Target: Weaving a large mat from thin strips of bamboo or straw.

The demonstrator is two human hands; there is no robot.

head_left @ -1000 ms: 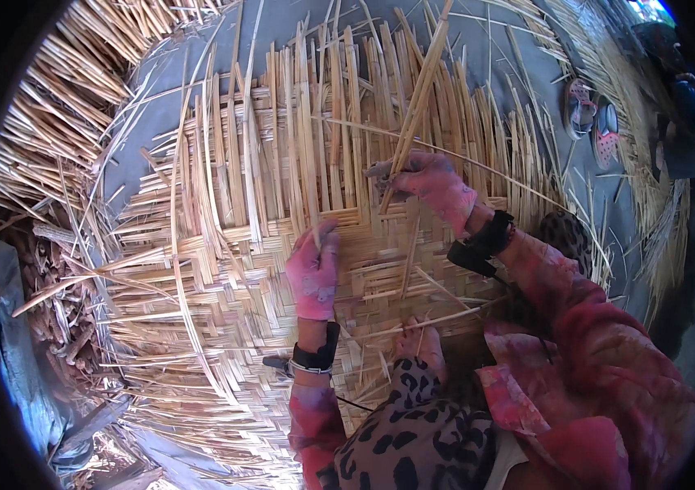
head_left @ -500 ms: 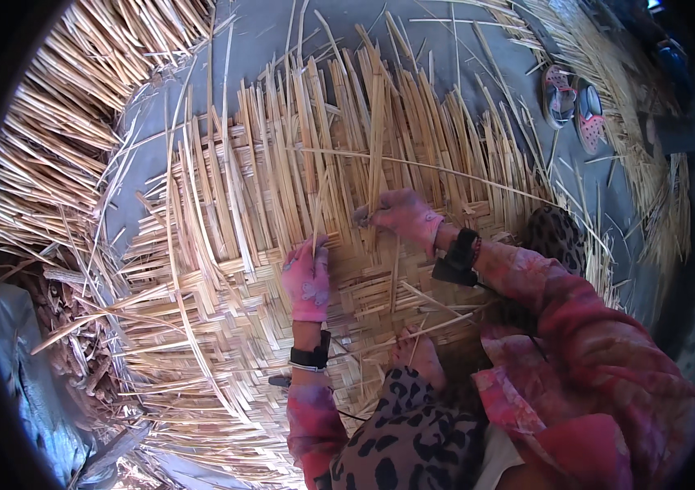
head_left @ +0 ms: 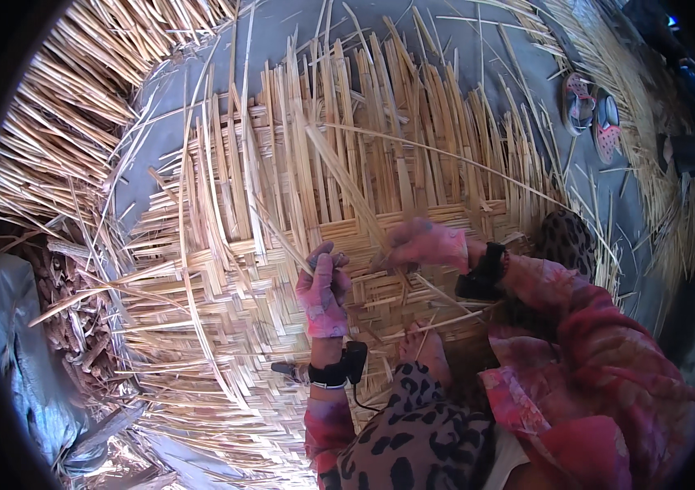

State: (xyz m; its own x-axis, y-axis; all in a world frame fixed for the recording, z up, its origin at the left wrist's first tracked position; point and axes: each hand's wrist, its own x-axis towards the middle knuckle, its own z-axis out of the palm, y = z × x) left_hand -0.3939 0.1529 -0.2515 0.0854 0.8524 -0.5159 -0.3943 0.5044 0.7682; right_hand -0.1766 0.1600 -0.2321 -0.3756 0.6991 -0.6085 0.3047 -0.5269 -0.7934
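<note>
A half-woven mat of flat, straw-coloured split-reed strips [head_left: 262,306] spreads beneath my hands. Its loose strip ends fan out at the far side. My left hand [head_left: 322,296], in a pink fingerless glove, is closed in a pinch over the weave, with a thin reed strip [head_left: 282,239] running up and left from its fingertips. To its right, my right hand [head_left: 423,245], gloved alike, grips a wider reed strip [head_left: 341,173] that slants up and left across the upright strips. The fingertips of the right hand are partly blurred. My bare foot [head_left: 425,349] rests on the mat below.
Bundled reeds [head_left: 62,98] lie at the upper left. A pile of brown sticks [head_left: 70,318] and a grey-blue plastic sheet [head_left: 17,351] are on the left. Two pink-and-grey shoes [head_left: 606,131] stand at the upper right. A long thin strip [head_left: 462,165] crosses the mat.
Both hands have moved slightly down in the picture, the right one also rightward. The wide strip in my right hand has swung from upright to leaning left. The whole view has shifted a little.
</note>
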